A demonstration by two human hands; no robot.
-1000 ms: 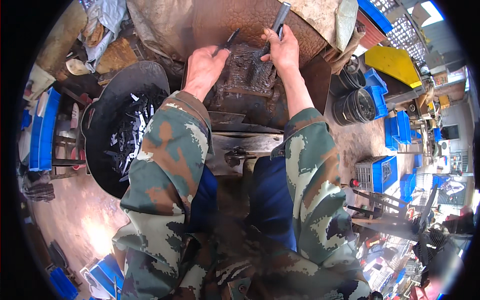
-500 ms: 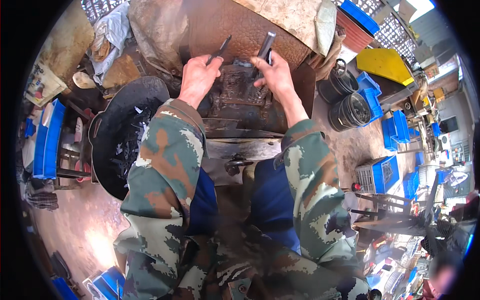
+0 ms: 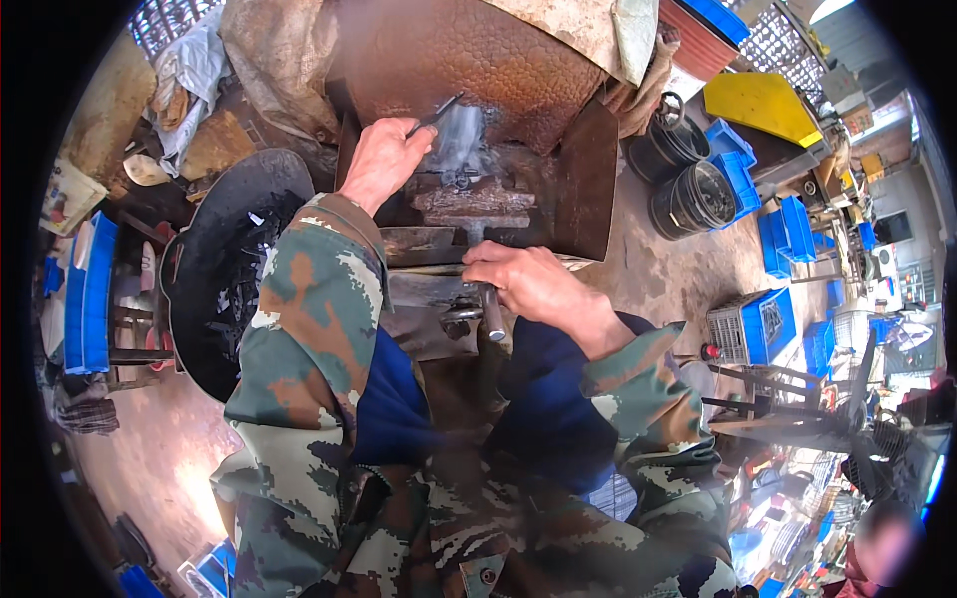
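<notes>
My left hand [image 3: 387,159] is closed on a slim dark metal piece [image 3: 449,104], whose tip points away from me over a rusty machine housing [image 3: 588,184]. Beyond that hand, a pale grey blur [image 3: 459,145] hangs above a crusted rest block [image 3: 477,202]; whether it is dust, water or a moving part I cannot tell. My right hand [image 3: 538,284] grips a round metal bar [image 3: 493,319] at the housing's front edge. The bar's near end points at my lap, and its far part is mostly hidden by my fingers.
To my left stands a wide black basin [image 3: 189,339] with dark metal pieces inside. Black buckets [image 3: 688,204], blue crates [image 3: 768,334] and a yellow panel [image 3: 763,112] are on the right. Stiff sacking [image 3: 279,60] drapes behind the housing. Another person [image 3: 877,558] shows at lower right.
My right hand has come down toward me with the metal bar, from above the block to the front edge. The grey blur now shows beside my left hand, which still holds the dark piece.
</notes>
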